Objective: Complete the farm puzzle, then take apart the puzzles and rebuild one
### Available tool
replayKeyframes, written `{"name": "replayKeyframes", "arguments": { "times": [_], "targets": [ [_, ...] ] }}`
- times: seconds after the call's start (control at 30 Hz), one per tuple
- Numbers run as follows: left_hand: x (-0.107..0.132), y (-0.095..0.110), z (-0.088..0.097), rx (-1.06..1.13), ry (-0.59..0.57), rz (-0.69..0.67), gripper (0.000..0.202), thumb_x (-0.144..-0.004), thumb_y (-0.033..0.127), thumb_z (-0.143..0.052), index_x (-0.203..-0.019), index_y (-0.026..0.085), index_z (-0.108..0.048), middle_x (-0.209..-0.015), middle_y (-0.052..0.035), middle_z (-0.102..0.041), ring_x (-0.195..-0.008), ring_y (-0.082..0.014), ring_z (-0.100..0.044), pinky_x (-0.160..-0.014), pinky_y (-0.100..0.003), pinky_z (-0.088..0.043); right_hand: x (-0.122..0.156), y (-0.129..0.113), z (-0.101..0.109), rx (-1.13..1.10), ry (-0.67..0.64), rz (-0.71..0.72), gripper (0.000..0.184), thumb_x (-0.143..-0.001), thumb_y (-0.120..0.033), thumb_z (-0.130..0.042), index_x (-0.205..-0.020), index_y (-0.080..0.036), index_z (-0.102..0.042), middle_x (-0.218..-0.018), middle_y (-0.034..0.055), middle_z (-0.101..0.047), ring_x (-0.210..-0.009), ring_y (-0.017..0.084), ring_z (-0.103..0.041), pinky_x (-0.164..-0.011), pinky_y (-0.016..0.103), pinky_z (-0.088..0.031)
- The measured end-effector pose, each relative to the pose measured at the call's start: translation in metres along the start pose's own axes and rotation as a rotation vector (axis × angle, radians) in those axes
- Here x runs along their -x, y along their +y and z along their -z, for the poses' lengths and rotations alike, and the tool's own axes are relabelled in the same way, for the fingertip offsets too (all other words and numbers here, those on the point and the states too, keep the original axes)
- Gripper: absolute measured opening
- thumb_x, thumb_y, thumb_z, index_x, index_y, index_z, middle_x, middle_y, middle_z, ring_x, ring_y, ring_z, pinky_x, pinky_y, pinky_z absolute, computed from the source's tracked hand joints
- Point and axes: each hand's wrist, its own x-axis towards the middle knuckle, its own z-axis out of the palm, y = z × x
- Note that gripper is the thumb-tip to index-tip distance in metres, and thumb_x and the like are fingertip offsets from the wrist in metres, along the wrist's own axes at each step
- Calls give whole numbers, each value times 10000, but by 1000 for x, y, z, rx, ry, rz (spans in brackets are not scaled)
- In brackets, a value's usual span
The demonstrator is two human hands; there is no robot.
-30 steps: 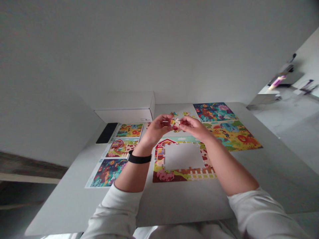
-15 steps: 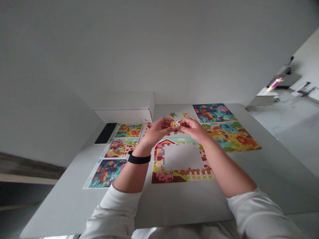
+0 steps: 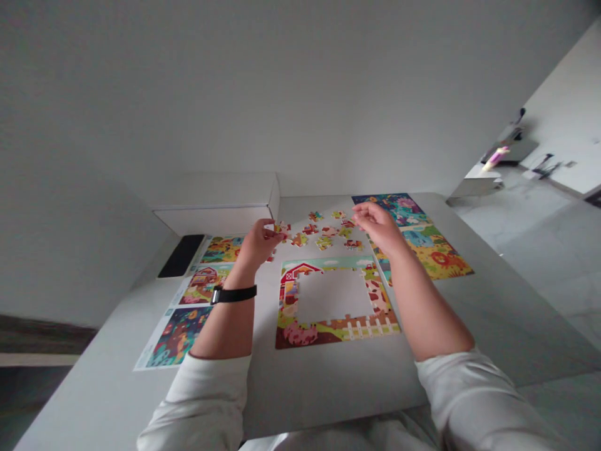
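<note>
My left hand (image 3: pixel 261 244) is at the left edge of a group of loose jigsaw pieces. Its thumb and index finger are closed about a red-and-cream puzzle piece (image 3: pixel 283 228). Over the right side of the group, my right hand (image 3: pixel 376 227) has its fingers parted, with nothing visible between them; a small red puzzle piece (image 3: pixel 347 223) is near its thumb. Several more loose pieces, such as a green-yellow one (image 3: pixel 323 242), lie between the hands. Closer to me is a joined farm-puzzle border (image 3: pixel 300 336) with a bare middle.
At left, a picture sheet (image 3: pixel 176 338) shows several small scenes, with a black phone (image 3: pixel 182 255) beside it. A white box (image 3: pixel 213 219) stands against the wall. Two finished-looking puzzles, a dark blue one (image 3: pixel 404 210) and a yellow animal one (image 3: pixel 444 257), lie on the right.
My hands were together over the loose pieces, holding a light-coloured piece. They have separated, left hand leftward and right hand rightward, uncovering the pieces between. The view has shifted slightly.
</note>
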Motion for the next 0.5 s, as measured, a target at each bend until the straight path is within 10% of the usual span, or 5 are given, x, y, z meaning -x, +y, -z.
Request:
{"name": "replayKeyframes", "arguments": {
  "times": [0.5],
  "targets": [
    [-8,-45,-18,-695,7,104,587,-895,426,-772,-1394,222,-538,-1046,-102,-769,-998,-301,-740,-832,-354,-518,-7,74,-3,862,-239,-346,389,-878,-177,-779,-1262,-232,-793,-1279,143,-799,-1202,302,-742,-1050,392,-544]
  ]
}}
